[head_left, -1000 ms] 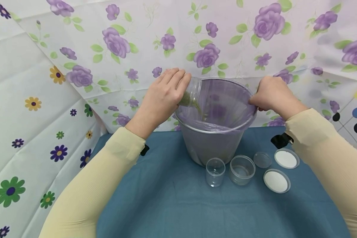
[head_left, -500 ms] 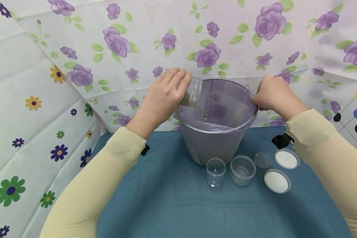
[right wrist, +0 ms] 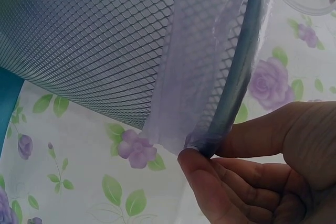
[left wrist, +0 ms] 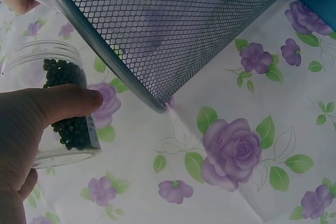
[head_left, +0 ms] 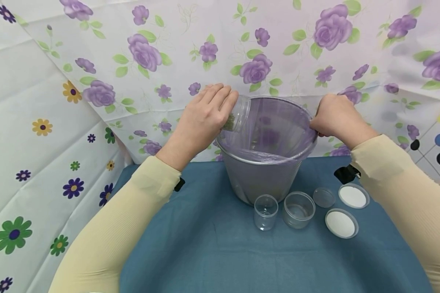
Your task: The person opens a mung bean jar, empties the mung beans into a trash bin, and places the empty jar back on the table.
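Observation:
My left hand (head_left: 205, 118) grips a clear plastic jar (head_left: 242, 114) tipped on its side, mouth over the left rim of a wire-mesh wastebasket (head_left: 260, 179). Small green beans (left wrist: 71, 129), likely mung beans, lie along the jar's lower side in the left wrist view; the thumb presses across it. A thin purple bin bag (head_left: 275, 126) lines the basket and folds over its rim. At the right, my right hand (head_left: 339, 118) pinches the rim and the bag's folded edge between thumb and fingers, as the right wrist view shows. The basket's bottom inside is hidden.
In front of the basket stand a narrow clear jar (head_left: 265, 213) and a wider clear tub (head_left: 298, 209). To their right lie a clear lid (head_left: 324, 197) and two white-centred lids (head_left: 353, 196). A blue cloth (head_left: 220, 260) covers the table; flowered sheeting hangs behind.
A stream of beans ran from the jar into the bag one second ago; no stream shows now. The left hand and jar have shifted slightly right. The right hand keeps its pinch.

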Demonstrator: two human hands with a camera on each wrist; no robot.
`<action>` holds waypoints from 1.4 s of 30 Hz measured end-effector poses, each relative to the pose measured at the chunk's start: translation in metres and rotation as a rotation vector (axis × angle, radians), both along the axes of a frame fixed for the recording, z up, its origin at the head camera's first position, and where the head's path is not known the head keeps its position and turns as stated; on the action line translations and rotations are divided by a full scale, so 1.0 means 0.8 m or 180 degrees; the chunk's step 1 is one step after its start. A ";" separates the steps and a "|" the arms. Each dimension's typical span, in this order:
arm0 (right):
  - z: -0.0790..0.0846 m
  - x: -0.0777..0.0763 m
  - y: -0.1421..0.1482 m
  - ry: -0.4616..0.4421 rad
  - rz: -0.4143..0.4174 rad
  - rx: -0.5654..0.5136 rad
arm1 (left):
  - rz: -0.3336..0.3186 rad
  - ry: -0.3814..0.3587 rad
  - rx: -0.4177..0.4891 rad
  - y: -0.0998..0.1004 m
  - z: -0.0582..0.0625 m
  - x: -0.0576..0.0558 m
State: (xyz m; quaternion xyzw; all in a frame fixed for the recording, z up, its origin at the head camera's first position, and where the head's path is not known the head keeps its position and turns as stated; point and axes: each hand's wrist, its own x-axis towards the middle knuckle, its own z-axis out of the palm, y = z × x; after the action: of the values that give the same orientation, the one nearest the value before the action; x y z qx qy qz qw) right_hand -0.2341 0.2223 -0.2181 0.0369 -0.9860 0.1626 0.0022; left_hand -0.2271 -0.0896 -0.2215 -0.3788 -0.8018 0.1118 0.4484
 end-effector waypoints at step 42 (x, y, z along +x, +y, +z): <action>-0.003 -0.001 -0.003 0.0073 -0.0050 -0.0007 | -0.0044 -0.0109 -0.0073 0.002 -0.001 0.002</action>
State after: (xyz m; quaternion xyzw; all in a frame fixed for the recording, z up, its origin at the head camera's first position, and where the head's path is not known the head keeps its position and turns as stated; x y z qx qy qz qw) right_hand -0.2345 0.2198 -0.2208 0.0310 -0.9860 0.1633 0.0148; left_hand -0.2258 -0.0877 -0.2226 -0.3913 -0.8054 0.1113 0.4310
